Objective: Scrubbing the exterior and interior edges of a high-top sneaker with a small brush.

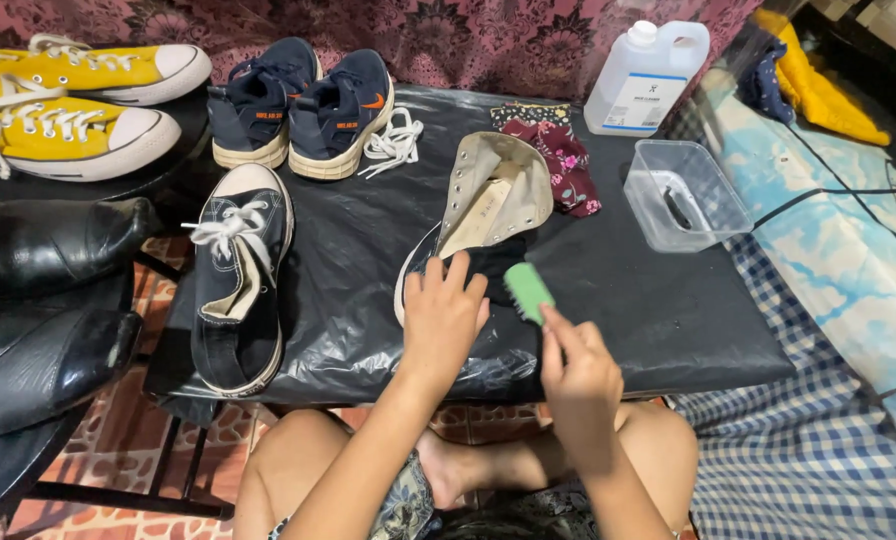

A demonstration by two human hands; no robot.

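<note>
- Right now the left hand (441,312) lies flat, fingers spread, pressing on the dark toe end of the unlaced high-top shoe (483,215); it pins the shoe without closing around it.
- Just right of that shoe's toe, the right hand (575,362) is curled closed on a green brush (528,291), whose head touches or nearly touches the dark canvas; the bristles cannot be seen.
- The shoe lies near the middle of the black plastic-covered tabletop (668,320), its pale lining and tongue open toward the far edge.
- Beyond the shoe's opening sit a floral cloth (563,160) and loose white laces (393,140); further back and right stands a white jug (646,78).
- Right of the shoe is a clear plastic tub (688,195), with something dark inside that is too small to tell.
- Left of the shoe lies its laced dark mate (236,280); behind that is a navy sneaker pair (303,105), and far left are yellow sneakers (68,100) and black leather shoes (48,300).
- Risk, as a judgement: the plastic looks slick, so a hard stroke could slide the shoe out from under the flat palm, since nothing grips it.
- Likewise, a wide stroke could carry the brush onto the pale lining and smear it.
</note>
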